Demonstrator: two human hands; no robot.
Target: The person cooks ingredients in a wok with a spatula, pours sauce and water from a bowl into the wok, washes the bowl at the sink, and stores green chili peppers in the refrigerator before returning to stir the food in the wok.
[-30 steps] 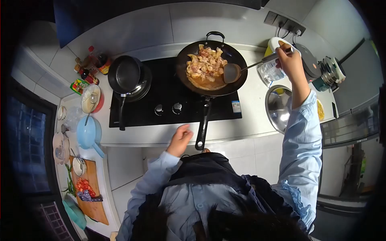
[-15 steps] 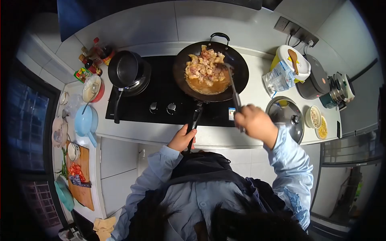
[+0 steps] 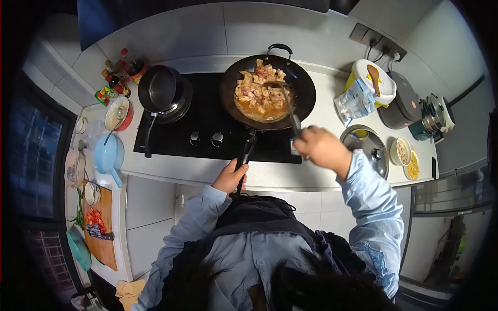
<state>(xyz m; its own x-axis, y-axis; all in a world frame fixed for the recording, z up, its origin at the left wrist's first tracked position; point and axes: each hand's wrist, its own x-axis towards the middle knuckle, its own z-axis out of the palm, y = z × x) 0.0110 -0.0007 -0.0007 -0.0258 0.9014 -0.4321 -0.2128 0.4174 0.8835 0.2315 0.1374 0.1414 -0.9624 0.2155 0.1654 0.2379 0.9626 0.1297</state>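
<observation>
A dark wok (image 3: 306, 98) sits on the right part of the black gas stove (image 3: 199, 116). Chunks of browned meat (image 3: 259, 90) lie in it, with brownish liquid along the near side. My left hand (image 3: 230, 177) is wrapped round the wok's long handle (image 3: 248, 150). In my right hand (image 3: 321, 147) is a long-handled spatula (image 3: 294, 122), held at the wok's near right edge. Its head is among the meat and partly hidden and blurred.
Left of the wok stands a small black pan (image 3: 155, 88). A glass lid (image 3: 371, 147), small bowl (image 3: 401, 151) and rice cooker (image 3: 402, 103) are to the right. A cutting board (image 3: 106, 249) with a knife (image 3: 101, 234) and chopped red pieces lies at the left, near a blue pan (image 3: 109, 154).
The spatula's head has swept left through the meat, and my right hand has shifted slightly left and up. My left hand keeps its grip on the wok handle. The view has shifted a little.
</observation>
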